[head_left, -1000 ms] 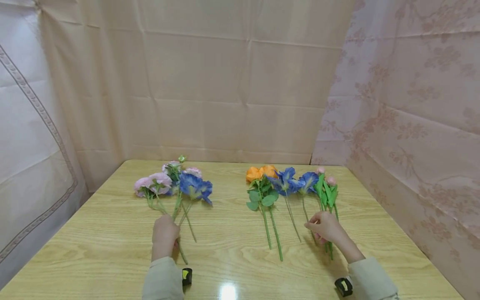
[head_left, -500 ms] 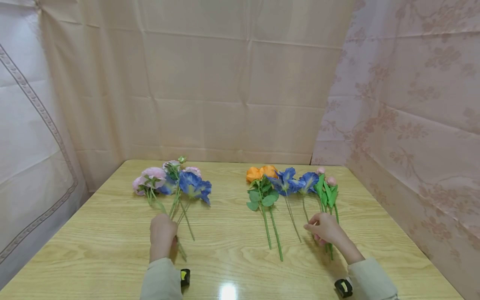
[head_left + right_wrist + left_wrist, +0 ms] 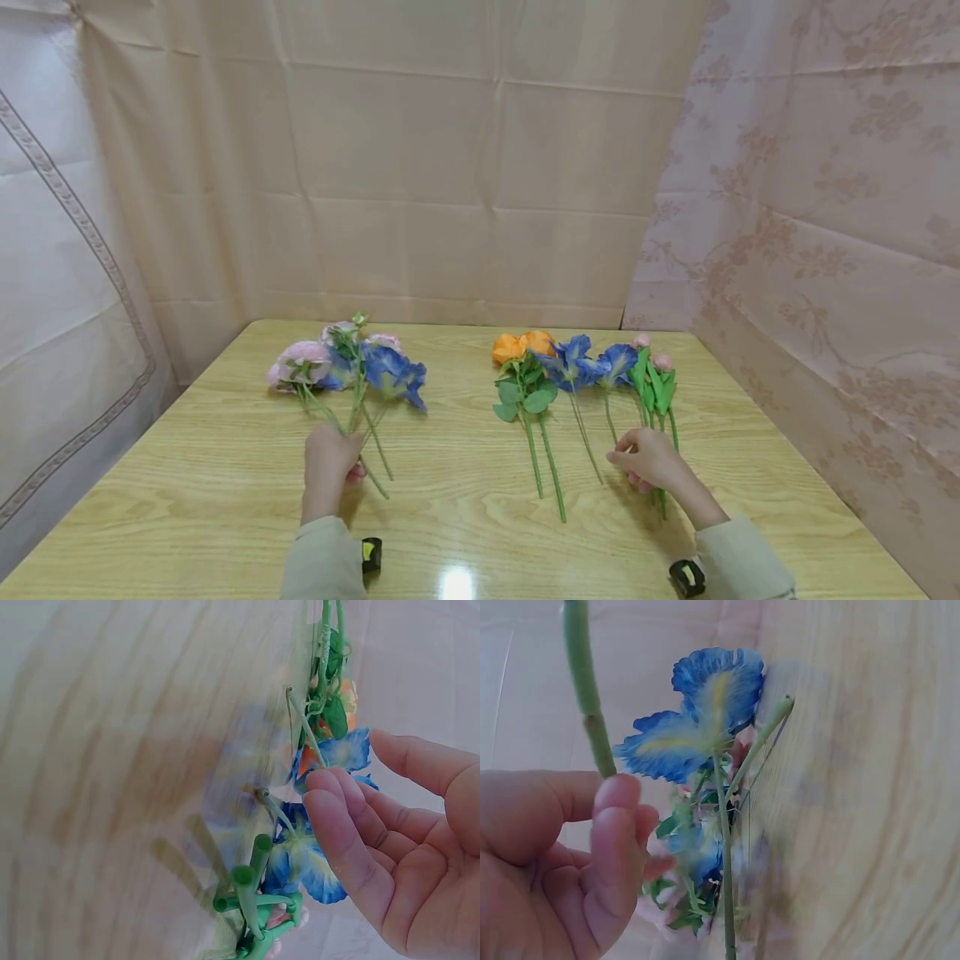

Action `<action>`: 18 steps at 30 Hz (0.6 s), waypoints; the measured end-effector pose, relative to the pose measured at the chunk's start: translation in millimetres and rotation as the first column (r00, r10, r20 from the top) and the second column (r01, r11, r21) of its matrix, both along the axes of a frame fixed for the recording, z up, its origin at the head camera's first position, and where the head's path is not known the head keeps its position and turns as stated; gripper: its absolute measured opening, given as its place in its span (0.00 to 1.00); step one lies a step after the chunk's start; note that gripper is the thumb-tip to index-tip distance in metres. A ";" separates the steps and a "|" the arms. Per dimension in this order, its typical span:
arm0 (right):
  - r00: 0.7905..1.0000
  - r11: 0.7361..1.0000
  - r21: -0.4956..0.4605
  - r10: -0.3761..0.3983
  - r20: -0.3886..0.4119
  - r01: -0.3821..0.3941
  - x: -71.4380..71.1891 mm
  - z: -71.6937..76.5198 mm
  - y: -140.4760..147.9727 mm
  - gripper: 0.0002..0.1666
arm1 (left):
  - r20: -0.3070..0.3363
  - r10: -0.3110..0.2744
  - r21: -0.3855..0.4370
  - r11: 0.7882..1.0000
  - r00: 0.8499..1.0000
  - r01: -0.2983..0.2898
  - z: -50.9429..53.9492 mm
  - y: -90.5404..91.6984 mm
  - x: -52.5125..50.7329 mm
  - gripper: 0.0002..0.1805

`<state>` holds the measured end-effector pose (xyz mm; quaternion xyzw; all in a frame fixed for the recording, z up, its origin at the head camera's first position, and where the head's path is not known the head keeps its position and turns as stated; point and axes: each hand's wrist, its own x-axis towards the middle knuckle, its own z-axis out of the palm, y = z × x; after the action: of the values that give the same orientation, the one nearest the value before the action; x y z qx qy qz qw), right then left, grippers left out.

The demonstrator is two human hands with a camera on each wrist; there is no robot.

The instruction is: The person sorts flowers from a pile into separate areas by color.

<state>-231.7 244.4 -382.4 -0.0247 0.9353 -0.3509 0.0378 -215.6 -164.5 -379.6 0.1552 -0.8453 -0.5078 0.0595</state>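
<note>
My left hand (image 3: 328,458) pinches a green flower stem (image 3: 587,705) between thumb and fingers, seen close in the left wrist view. The stem appears to belong to the pink flower (image 3: 302,362) at the left of the head view. Beside it lie blue flowers (image 3: 393,373) and more pink blooms, their stems crossing near my fingers. On the right, my right hand (image 3: 651,457) hovers over the stems of a blue flower (image 3: 618,363) and pink tulips (image 3: 662,385). In the right wrist view its fingers are loosely bent, thumb apart, with nothing held.
Orange flowers (image 3: 523,346) with green leaves and another blue flower (image 3: 567,363) lie right of centre on the wooden table (image 3: 450,450). Beige curtain cloth (image 3: 450,167) hangs behind the table, and patterned cloth (image 3: 825,208) hangs at the right.
My left hand shifts slightly left, then back right. The held stem's lower end swings up and right, and the pink bloom turns. The right hand stays almost still.
</note>
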 end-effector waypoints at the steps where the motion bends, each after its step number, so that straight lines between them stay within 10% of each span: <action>1: 1.000 1.000 -0.001 0.003 -0.002 -0.003 0.1 -0.3 0.0 0.09 | 0.004 -0.006 0.009 1.000 1.000 0.006 -0.7 -0.2 -0.8 0.09; 18: 1.000 1.000 0.005 0.023 -0.014 -0.023 1.8 -0.7 -2.3 0.09 | -0.025 -0.035 0.088 0.995 0.999 0.037 8.2 1.5 0.4 0.19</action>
<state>-229.9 242.1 -383.1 -0.0378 0.9361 -0.3480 0.0352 -215.2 -163.0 -371.4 0.1363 -0.8238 -0.5477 0.0533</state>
